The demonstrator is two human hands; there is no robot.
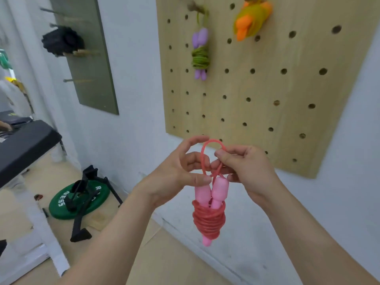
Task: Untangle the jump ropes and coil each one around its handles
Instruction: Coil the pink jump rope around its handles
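A red jump rope (208,220) is wound in a thick coil around its two pink handles (211,191), which hang upright in front of me. A loose loop of the red rope (212,141) rises above the handles. My left hand (181,171) pinches the rope just above the handle tops with thumb and finger. My right hand (244,167) pinches the other side of the loop. On the wooden pegboard (287,89) hang a green rope coiled on purple handles (200,54) and a yellow-green rope coiled on orange handles (251,18).
A green weight plate (61,204) lies on the floor at the left with a black folding stand (86,200) over it. A black padded bench (26,147) is at the far left. A green wall panel (92,75) holds pegs and a black bundle (62,41).
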